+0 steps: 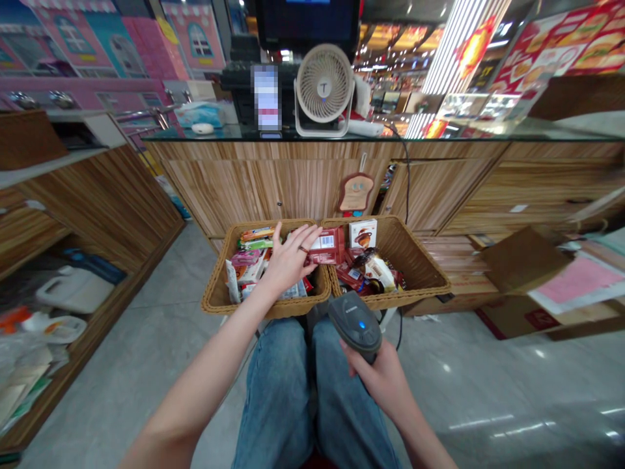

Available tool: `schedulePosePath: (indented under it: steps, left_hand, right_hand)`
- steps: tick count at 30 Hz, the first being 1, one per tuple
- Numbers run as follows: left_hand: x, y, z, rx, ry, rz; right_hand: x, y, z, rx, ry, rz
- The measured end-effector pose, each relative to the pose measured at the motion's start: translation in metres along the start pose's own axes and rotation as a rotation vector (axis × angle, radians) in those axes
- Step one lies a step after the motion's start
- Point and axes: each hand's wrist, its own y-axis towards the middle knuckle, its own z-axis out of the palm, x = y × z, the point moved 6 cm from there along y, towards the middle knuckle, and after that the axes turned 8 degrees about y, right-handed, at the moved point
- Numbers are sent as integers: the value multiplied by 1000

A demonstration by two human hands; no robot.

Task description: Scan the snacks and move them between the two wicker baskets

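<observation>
My left hand is closed on a dark red snack packet whose white barcode label faces up. It holds the packet above the meeting rims of two wicker baskets. Below that hand, the left basket contains several colourful snack packs. In the right basket lie a white box with a brown picture, a white and brown packet and some dark red packs. My right hand grips the handle of a dark grey barcode scanner, a blue light glowing on its top. The scanner's head points toward the baskets.
Behind the baskets stands a wood-grain counter with a fan and a monitor on it. A toast-shaped board hangs on its front. Open cardboard boxes are at right; shelves with a white jug at left.
</observation>
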Motion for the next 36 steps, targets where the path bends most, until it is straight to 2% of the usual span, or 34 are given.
schedulePosePath:
  steps: [2, 6, 10, 12, 15, 18, 22, 24, 26, 30, 36]
  left_hand:
    - [-13, 24, 6, -6, -14, -1]
    - [-35, 62, 24, 76, -32, -38]
    - [-42, 67, 28, 93, -21, -80]
    - [-37, 57, 25, 92, -3, -95]
    - [-17, 28, 17, 98, 37, -151]
    - [16, -9, 3, 82, 96, -257]
    - [70, -67, -22, 31, 179, -482]
    - [94, -94, -31, 43, 227, -593]
    - [110, -115, -33, 115, 262, -642]
    - [122, -134, -26, 240, 284, -621]
    - [104, -119, -8, 311, 202, -489]
  right_hand:
    - [2, 0, -1, -9, -1, -10]
    - [6, 0, -4, -20, -13, -24]
    - [6, 1, -6, -18, -34, -26]
    - [5, 1, -5, -9, -37, -23]
    - [3, 1, -3, 5, -39, -18]
    - [1, 1, 0, 19, -28, -5]
    - [0, 1, 5, 39, -12, 27]
    - [1, 2, 7, 47, -11, 31]
    - [2, 2, 8, 51, -13, 30]
    - [0, 2, 10, 55, -14, 28]
    - [-2, 1, 10, 51, -10, 10]
